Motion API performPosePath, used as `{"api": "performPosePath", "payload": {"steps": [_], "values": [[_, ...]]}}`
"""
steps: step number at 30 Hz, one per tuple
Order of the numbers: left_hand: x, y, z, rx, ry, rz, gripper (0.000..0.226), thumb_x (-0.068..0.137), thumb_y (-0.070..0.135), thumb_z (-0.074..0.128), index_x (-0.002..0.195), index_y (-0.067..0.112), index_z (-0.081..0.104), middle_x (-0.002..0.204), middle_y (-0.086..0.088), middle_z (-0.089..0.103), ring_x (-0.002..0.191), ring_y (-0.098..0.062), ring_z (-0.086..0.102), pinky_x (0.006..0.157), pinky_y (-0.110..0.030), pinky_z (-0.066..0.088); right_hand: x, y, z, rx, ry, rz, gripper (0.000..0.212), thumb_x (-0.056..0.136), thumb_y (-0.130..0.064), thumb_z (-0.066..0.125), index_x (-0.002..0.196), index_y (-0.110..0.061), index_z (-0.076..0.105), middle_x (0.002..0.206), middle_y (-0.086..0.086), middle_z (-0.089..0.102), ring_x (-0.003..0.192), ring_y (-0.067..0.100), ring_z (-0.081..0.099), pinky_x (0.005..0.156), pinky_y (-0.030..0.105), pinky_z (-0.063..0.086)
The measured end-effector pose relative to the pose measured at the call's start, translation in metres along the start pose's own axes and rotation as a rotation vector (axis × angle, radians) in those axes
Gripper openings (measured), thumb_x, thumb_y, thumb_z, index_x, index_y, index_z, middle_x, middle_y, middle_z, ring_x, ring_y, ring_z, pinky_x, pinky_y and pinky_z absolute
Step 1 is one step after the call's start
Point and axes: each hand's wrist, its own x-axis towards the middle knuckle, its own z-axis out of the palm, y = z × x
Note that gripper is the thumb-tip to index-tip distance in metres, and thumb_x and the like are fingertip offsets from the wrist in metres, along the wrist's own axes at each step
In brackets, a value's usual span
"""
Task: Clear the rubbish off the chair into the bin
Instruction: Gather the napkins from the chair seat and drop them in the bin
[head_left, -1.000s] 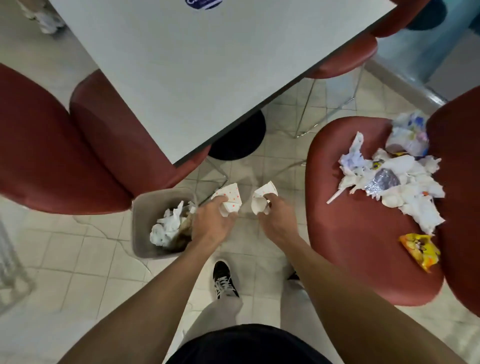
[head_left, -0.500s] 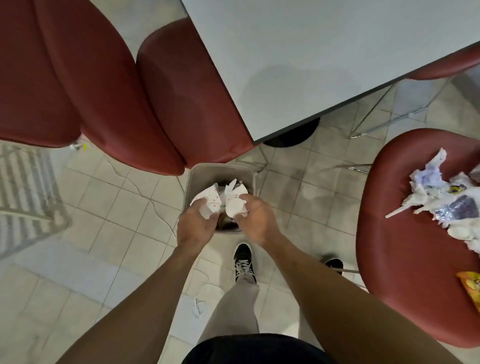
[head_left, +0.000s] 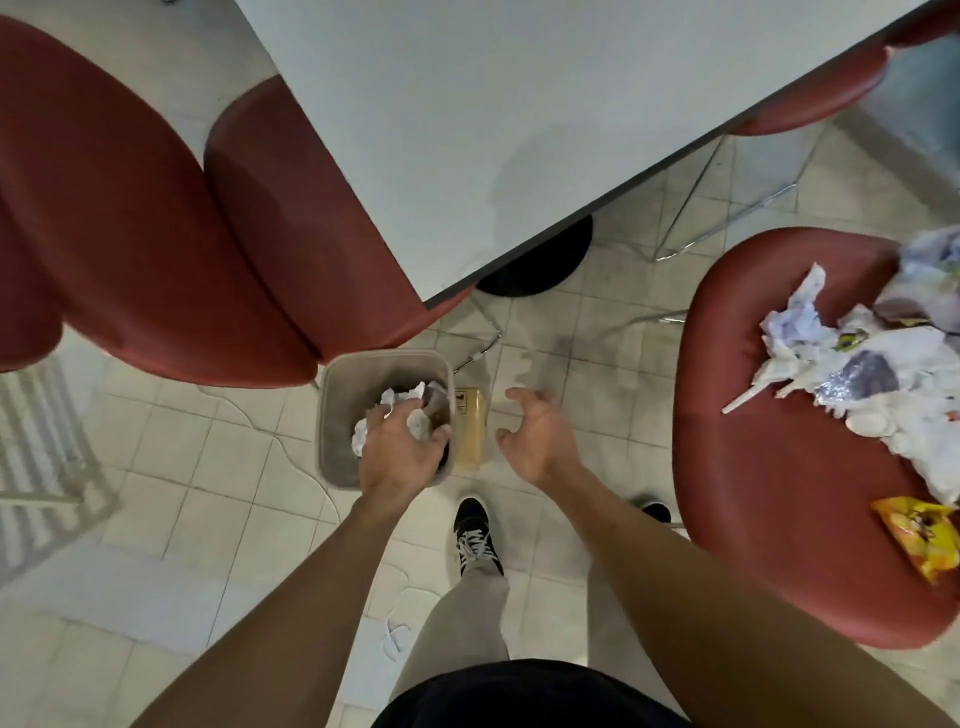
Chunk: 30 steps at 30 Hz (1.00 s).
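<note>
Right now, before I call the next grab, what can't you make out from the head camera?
- Left hand: over the bin; its fingers hide whether it grips paper.
- Bin contents: the hand covers much of them.
- Rubbish pile on the chair: cut off by the right edge.
- Right hand: motion-blurred, looks open.

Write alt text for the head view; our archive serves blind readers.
A person's left hand reaches into a grey bin of crumpled paper, while the empty right hand hangs open beside it. Rubbish still covers the red chair.
</note>
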Motion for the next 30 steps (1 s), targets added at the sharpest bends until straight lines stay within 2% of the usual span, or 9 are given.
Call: {"api": "performPosePath", "payload": {"steps": [5,8,11,14,18,25,30], "values": [[-0.007,0.064,0.045,0.069,-0.099,0.119,0.047,0.076,0.039,0.072,0.12,0.03,0.06,0.133,-0.006,0.045,0.117,-0.025,0.052,0.101,-0.036,0.043,-0.003,0.049,-0.056,0.045,0.078,0.119,0.055,0.088,-0.019,0.063,0.139,-0.014,0.041,0.14,0.011,0.038,0.113,0.027,0.056,0.097,0.035,0.05],[-0.015,0.101,0.076,0.152,-0.164,0.181,0.052,0.075,0.049,0.07,0.123,0.033,0.058,0.135,-0.002,0.046,0.119,-0.024,0.051,0.099,-0.035,0.044,-0.012,0.083,-0.088,0.092,0.148,0.168,0.052,0.087,-0.015,0.062,0.136,-0.015,0.045,0.135,0.012,0.043,0.109,0.029,0.057,0.095,0.04,0.05],[-0.027,0.139,0.108,0.167,-0.21,0.267,0.058,0.073,0.056,0.07,0.125,0.031,0.058,0.134,-0.004,0.049,0.121,-0.025,0.05,0.099,-0.035,0.043,-0.02,0.12,-0.122,0.127,0.197,0.235,0.055,0.085,-0.016,0.062,0.138,-0.017,0.045,0.137,0.01,0.041,0.117,0.028,0.052,0.099,0.034,0.044],[-0.044,0.185,0.147,0.207,-0.288,0.339,0.061,0.076,0.058,0.067,0.129,0.033,0.053,0.137,-0.001,0.046,0.117,-0.023,0.052,0.095,-0.034,0.043,-0.029,0.165,-0.16,0.17,0.266,0.297,0.056,0.083,-0.015,0.062,0.137,-0.017,0.047,0.133,0.013,0.043,0.114,0.03,0.053,0.096,0.031,0.042],[-0.063,0.228,0.186,0.27,-0.346,0.418,0.061,0.078,0.055,0.065,0.132,0.033,0.049,0.139,0.0,0.046,0.125,-0.022,0.046,0.099,-0.035,0.039,-0.04,0.21,-0.194,0.221,0.323,0.37,0.053,0.084,-0.015,0.061,0.136,-0.017,0.048,0.128,0.013,0.044,0.107,0.032,0.057,0.093,0.032,0.044],[-0.085,0.305,0.27,0.301,-0.433,0.541,0.057,0.073,0.052,0.07,0.125,0.037,0.053,0.129,0.006,0.052,0.12,-0.015,0.05,0.097,-0.032,0.041,-0.039,0.301,-0.248,0.287,0.383,0.443,0.058,0.086,-0.02,0.063,0.14,-0.019,0.042,0.138,0.011,0.039,0.119,0.029,0.052,0.098,0.036,0.043],[-0.087,0.349,0.334,0.323,-0.448,0.632,0.056,0.076,0.039,0.074,0.127,0.03,0.055,0.127,0.005,0.054,0.118,-0.016,0.052,0.094,-0.029,0.041,-0.022,0.366,-0.271,0.302,0.419,0.494,0.059,0.085,-0.02,0.062,0.14,-0.02,0.042,0.139,0.01,0.042,0.127,0.026,0.044,0.102,0.035,0.038]]}}
